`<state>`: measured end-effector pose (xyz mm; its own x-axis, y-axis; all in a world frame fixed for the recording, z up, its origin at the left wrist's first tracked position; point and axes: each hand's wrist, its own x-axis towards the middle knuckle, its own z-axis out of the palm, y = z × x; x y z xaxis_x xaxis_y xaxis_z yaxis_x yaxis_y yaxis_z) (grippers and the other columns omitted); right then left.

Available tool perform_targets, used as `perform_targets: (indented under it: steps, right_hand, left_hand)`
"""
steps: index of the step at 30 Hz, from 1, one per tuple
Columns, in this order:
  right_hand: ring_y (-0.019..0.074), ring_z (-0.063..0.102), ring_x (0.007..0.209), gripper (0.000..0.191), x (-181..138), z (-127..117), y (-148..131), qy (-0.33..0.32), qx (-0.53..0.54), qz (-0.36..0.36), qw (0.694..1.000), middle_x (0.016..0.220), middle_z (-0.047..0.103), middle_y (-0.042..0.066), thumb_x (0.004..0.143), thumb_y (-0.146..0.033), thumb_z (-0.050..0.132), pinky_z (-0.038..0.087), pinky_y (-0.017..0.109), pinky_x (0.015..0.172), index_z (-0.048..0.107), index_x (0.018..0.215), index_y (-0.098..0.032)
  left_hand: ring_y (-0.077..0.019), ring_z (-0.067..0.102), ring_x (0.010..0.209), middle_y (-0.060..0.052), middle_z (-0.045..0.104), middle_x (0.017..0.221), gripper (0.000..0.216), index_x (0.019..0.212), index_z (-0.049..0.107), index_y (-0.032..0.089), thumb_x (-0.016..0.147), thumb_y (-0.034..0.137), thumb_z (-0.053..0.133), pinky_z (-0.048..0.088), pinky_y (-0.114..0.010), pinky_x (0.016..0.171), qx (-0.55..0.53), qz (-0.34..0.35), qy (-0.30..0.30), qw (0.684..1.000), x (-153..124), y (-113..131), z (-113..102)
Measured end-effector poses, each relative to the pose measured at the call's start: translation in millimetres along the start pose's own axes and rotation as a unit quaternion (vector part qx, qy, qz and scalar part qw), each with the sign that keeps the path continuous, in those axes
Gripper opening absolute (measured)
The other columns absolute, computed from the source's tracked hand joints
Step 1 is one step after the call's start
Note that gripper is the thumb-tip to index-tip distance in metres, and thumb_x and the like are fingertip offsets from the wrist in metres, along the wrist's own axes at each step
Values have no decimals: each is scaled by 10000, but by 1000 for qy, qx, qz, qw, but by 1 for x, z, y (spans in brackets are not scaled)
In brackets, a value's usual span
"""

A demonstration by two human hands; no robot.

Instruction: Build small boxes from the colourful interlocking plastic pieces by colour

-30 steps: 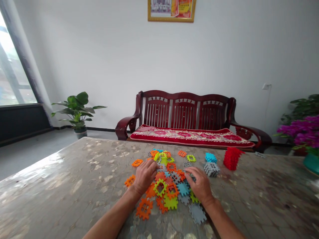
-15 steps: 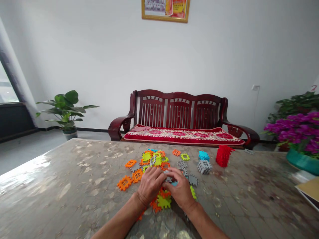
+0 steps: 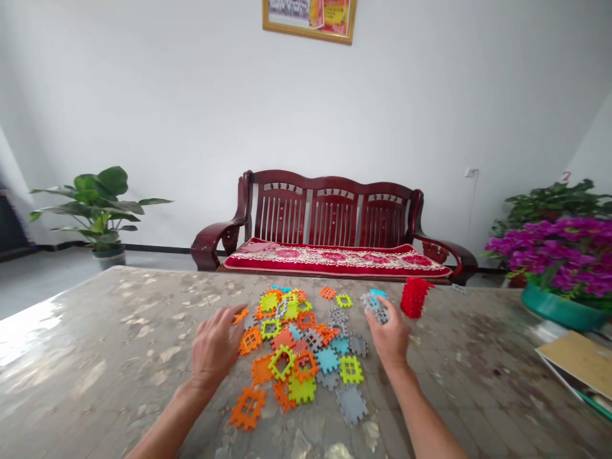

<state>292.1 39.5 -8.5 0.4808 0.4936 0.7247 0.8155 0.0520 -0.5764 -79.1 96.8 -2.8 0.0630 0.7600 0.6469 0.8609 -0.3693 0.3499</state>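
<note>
A pile of flat notched plastic tiles [image 3: 306, 363] in orange, green, blue and grey lies on the marbled table [image 3: 119, 357]. My left hand [image 3: 215, 347] is at the pile's left edge, its fingertips closed on a tilted orange tile [image 3: 240, 315]. My right hand [image 3: 389, 335] is at the pile's right edge, fingers wrapped round a grey cube [image 3: 374, 306] built from tiles. A blue cube [image 3: 380, 293] peeks out just behind it. A red tile tower [image 3: 414, 298] stands right of my right hand.
A red-cushioned wooden bench [image 3: 329, 255] stands behind the table. A teal pot of purple flowers [image 3: 554, 306] and a yellow book [image 3: 581, 360] sit at the table's right edge. A leafy floor plant [image 3: 98, 210] is at the far left.
My hands have parted from the middle of the pile: the left went left to the orange tile, the right went right to the grey cube. The camera has turned right.
</note>
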Motion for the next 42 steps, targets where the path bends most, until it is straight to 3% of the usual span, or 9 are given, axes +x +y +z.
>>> perform_targets:
  steps: [5, 9, 16, 23, 27, 42]
  right_hand:
    - [299, 601, 981, 552, 5, -9, 34, 39, -90, 50, 994, 1080, 702, 157, 758, -521, 547, 431, 423, 909, 634, 1149, -140]
    - [284, 596, 1006, 559, 3, -7, 39, 15, -109, 56, 992, 1117, 697, 132, 761, -505, 534, 418, 393, 917, 611, 1191, -156]
    - [313, 578, 1080, 699, -2, -5, 36, -42, -153, 82, 984, 1210, 653, 142, 723, -532, 567, 427, 396, 904, 524, 1307, -149]
    - [371, 630, 1013, 1001, -8, -11, 24, -135, -265, 171, 939, 1138, 664, 217, 678, -595, 645, 467, 430, 800, 294, 1463, -82]
    - [358, 648, 980, 1013, -5, -11, 17, -153, -303, 174, 924, 1073, 689, 199, 688, -577, 646, 477, 434, 794, 247, 1480, -86]
    - [348, 600, 1078, 881, -1, -1, 22, -195, -334, 175, 906, 1159, 648, 202, 808, -489, 559, 448, 454, 866, 162, 1496, -108]
  left_hand:
    - [-188, 665, 830, -33, 711, 983, 332, 1128, 637, 258, 863, 345, 458, 449, -278, 657, -21, -259, -47, 964, -1, -42, -1]
    - [-207, 670, 777, -36, 729, 879, 367, 1147, 655, 254, 844, 370, 484, 432, -270, 608, -44, -343, -83, 935, 3, -52, -1]
    - [-201, 673, 760, -37, 740, 884, 360, 1117, 678, 246, 823, 357, 503, 426, -254, 586, -43, -328, -118, 936, 4, -57, 4]
    - [-213, 682, 794, -34, 750, 920, 353, 1101, 685, 253, 811, 355, 510, 431, -256, 585, -39, -326, -140, 934, 5, -54, 1]
    - [-208, 683, 787, -30, 752, 917, 343, 1083, 688, 256, 814, 349, 498, 438, -255, 589, -39, -322, -145, 935, 6, -51, -1]
    - [-207, 678, 842, -17, 747, 946, 323, 1048, 701, 273, 814, 337, 488, 424, -248, 591, -27, -303, -160, 939, 5, -50, 1]
